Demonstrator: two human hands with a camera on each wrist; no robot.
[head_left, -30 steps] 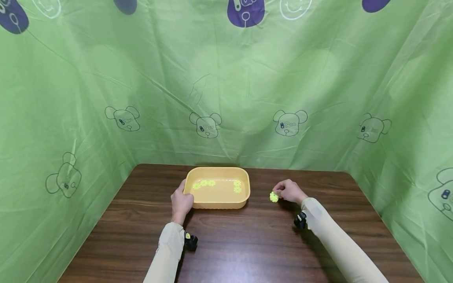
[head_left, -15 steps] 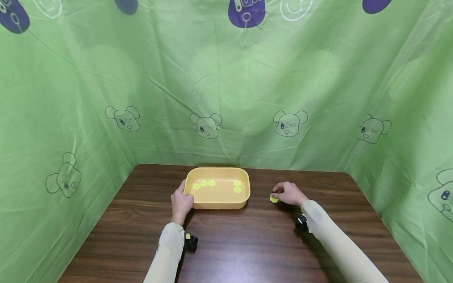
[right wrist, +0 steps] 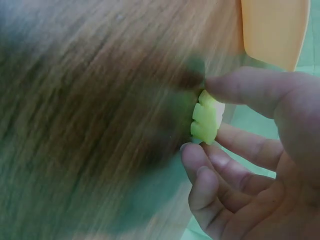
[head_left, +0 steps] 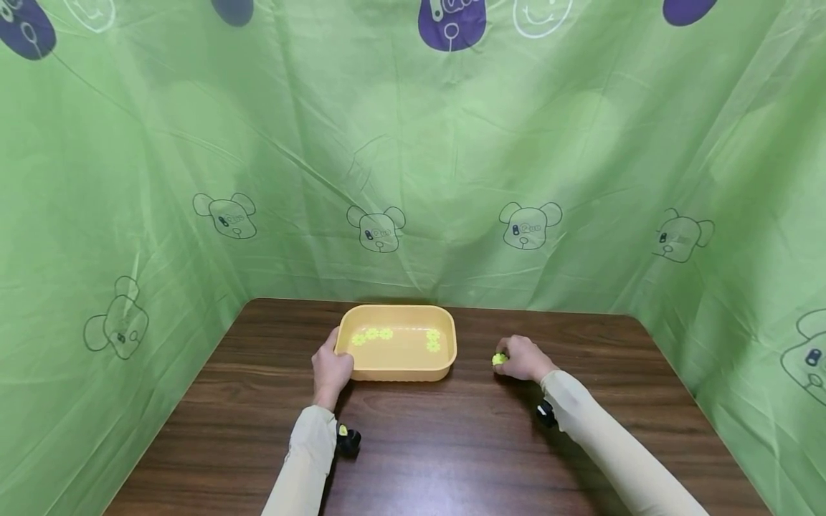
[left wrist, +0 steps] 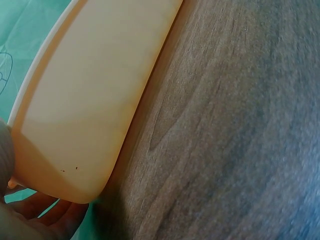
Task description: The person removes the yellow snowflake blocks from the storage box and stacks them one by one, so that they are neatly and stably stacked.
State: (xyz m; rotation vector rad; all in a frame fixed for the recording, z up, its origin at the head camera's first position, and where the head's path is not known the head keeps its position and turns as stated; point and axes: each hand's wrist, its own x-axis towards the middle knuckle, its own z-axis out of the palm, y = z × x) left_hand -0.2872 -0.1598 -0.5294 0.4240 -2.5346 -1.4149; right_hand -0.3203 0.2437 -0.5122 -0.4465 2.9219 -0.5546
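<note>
In the head view a shallow yellow plastic basin [head_left: 396,375] stands near the table's far edge. My left hand [head_left: 330,369] grips its left end, thumb over the rim; the left wrist view shows fingers [left wrist: 70,220] under the basin's [left wrist: 85,100] corner. To the right of the basin, my right hand [head_left: 524,358] pinches a small yellow-green flower-shaped piece [head_left: 499,359]. Seen from the right wrist, the scalloped piece [right wrist: 207,117] is between thumb and fingers, close to the tabletop. Several similar flower shapes [head_left: 372,334] show inside the basin, in a left row and a right pair.
The dark wood-grain table [head_left: 413,444] spreads under both arms. A green curtain [head_left: 439,158] with bear-head prints hangs behind it and along both sides. Black wrist cameras sit below each sleeve cuff.
The flower piece has turned in my right hand, from face-on to more edge-on, and the fingers have shifted around it. The left hand and basin stay in place.
</note>
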